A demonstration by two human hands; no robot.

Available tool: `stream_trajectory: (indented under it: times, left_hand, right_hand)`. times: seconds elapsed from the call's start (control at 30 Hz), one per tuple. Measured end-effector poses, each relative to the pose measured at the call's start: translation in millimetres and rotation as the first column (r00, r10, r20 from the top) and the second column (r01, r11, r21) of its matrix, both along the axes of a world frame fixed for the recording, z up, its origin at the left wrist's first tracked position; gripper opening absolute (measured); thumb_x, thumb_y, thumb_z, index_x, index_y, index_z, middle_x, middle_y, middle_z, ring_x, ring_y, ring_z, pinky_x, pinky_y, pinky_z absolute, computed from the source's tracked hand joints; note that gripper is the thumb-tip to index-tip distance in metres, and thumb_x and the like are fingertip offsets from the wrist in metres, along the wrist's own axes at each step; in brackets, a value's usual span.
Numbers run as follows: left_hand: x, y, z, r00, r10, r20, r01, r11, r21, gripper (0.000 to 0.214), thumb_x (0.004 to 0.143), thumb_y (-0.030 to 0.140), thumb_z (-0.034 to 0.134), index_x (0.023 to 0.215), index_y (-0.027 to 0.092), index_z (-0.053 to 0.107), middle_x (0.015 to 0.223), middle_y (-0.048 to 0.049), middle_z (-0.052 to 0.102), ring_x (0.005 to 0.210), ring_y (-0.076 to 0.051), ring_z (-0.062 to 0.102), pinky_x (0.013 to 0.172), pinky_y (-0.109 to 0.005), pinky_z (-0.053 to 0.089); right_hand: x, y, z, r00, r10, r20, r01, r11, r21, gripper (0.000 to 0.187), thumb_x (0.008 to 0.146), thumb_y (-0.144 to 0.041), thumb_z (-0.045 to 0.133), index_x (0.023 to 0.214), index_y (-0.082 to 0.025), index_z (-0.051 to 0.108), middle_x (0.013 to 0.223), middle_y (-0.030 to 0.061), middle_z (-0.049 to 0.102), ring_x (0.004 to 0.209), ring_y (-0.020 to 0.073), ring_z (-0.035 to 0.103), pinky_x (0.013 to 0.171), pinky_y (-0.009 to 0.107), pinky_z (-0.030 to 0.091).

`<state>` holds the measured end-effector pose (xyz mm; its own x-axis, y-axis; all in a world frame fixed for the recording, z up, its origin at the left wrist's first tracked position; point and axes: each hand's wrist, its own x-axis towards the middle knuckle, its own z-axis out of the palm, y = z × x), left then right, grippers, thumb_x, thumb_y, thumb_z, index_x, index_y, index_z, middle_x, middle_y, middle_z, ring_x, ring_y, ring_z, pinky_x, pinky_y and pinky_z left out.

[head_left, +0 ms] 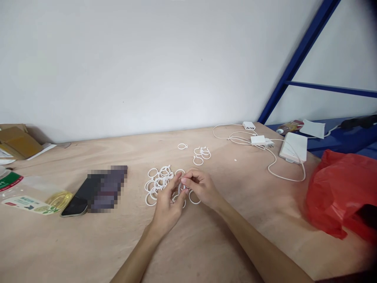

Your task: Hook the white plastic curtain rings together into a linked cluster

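Between my two hands is a white plastic ring (180, 188), partly covered by the fingers. My left hand (168, 204) pinches it from the left, thumb and fingers closed on it. From the right, my right hand (203, 187) grips the same ring with thumb and forefinger together. A pile of white rings (159, 182) with small end tabs lies just left of and under the hands. One loose ring (194, 197) rests below the right hand. Farther back are a small group of rings (202, 152) and a single ring (182, 146).
On the left lie a dark phone (75, 202), a clear plastic package (32, 196) and a cardboard box (20, 141). White cables with a charger (258, 140), a white box (293, 147) and a red plastic bag (341, 192) are on the right. A wall closes off the back.
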<state>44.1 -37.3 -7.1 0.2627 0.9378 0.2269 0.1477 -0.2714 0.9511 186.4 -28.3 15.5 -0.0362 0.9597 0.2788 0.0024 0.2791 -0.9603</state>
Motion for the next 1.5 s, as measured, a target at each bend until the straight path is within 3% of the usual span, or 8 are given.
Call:
stream_trajectory:
  times: [0.17,0.27,0.4,0.57,0.77,0.9,1.13,1.5]
  left_hand:
    - [-2,0,9.3,0.995,0.031,-0.096,-0.029,0.999,0.018,0.045,0.082,0.031,0.06,0.124,0.018,0.055,0.117,-0.0113,0.066,0.105,-0.023,0.063,0.092,-0.038,0.05]
    - [-6,4,9.1,0.944,0.152,-0.292,-0.1,0.977,0.187,0.041,0.081,0.031,0.061,0.121,0.02,0.057,0.109,-0.0088,0.068,0.097,-0.023,0.064,0.087,-0.04,0.051]
    - [-11,11,0.3,0.837,0.273,-0.474,-0.054,0.903,0.425,0.026,0.083,0.023,0.057,0.107,0.021,0.064,0.108,-0.0072,0.067,0.105,-0.026,0.057,0.093,-0.045,0.045]
    - [-11,12,-6.9,0.75,0.375,-0.545,-0.066,0.862,0.503,0.026,0.082,0.023,0.058,0.108,0.023,0.064,0.116,-0.0075,0.063,0.112,-0.029,0.05,0.095,-0.049,0.041]
    - [-8,9,3.1,0.84,0.332,-0.43,-0.105,0.875,0.472,0.021,0.086,0.031,0.055,0.103,0.023,0.065,0.109,-0.0066,0.065,0.106,-0.025,0.054,0.094,-0.045,0.041]
    - [-6,9,8.9,0.949,0.243,-0.201,-0.199,0.955,0.219,0.027,0.087,0.035,0.053,0.106,0.018,0.064,0.107,-0.0085,0.068,0.099,-0.022,0.061,0.09,-0.039,0.047]
    - [-5,15,14.8,0.965,0.195,0.177,-0.165,0.971,-0.173,0.036,0.081,0.04,0.06,0.102,0.011,0.065,0.102,-0.0121,0.071,0.097,-0.024,0.066,0.084,-0.034,0.052]
    - [1,7,12.5,0.982,0.103,0.16,-0.079,0.986,-0.148,0.038,0.072,0.031,0.071,0.107,0.015,0.064,0.109,-0.0096,0.068,0.099,-0.022,0.064,0.09,-0.035,0.049]
  right_hand:
    - [1,2,-3.1,0.997,0.075,0.003,-0.075,0.994,-0.075,0.022,0.078,-0.037,0.063,0.065,-0.019,0.064,0.067,0.0003,0.06,0.064,0.0144,0.055,0.061,0.028,0.044]
    - [8,10,-15.1,0.979,-0.098,0.179,0.101,0.995,-0.012,0.023,0.083,-0.038,0.056,0.078,-0.019,0.068,0.075,0.0032,0.063,0.071,0.0167,0.057,0.066,0.03,0.046]
    - [29,24,-35.7,0.632,-0.464,0.621,0.423,0.878,0.224,0.03,0.085,-0.03,0.051,0.108,-0.016,0.065,0.101,0.0128,0.059,0.095,0.0245,0.053,0.088,0.038,0.041]
    - [47,33,-47.8,0.354,-0.359,0.863,0.462,0.87,0.173,0.028,0.085,-0.029,0.052,0.106,-0.017,0.066,0.098,0.0135,0.059,0.096,0.0275,0.05,0.085,0.039,0.038]
    - [31,30,-39.0,0.685,-0.397,0.61,0.407,0.904,0.131,0.016,0.086,-0.023,0.046,0.084,-0.019,0.061,0.084,0.0063,0.063,0.084,0.0212,0.053,0.077,0.032,0.04]
    - [7,13,-24.4,0.888,-0.3,0.348,0.28,0.954,0.108,0.017,0.089,-0.031,0.046,0.087,-0.02,0.058,0.084,0.004,0.061,0.076,0.0177,0.054,0.071,0.03,0.043]
    - [-21,-9,-14.5,0.936,-0.083,0.341,-0.048,0.932,0.359,0.017,0.092,-0.023,0.043,0.084,-0.021,0.058,0.08,0.0037,0.06,0.081,0.0183,0.051,0.078,0.034,0.043]
    - [-11,-1,-7.4,0.988,-0.151,0.005,0.151,0.988,0.015,0.022,0.084,-0.038,0.056,0.082,-0.019,0.067,0.082,0.0047,0.065,0.078,0.0178,0.058,0.071,0.031,0.045]
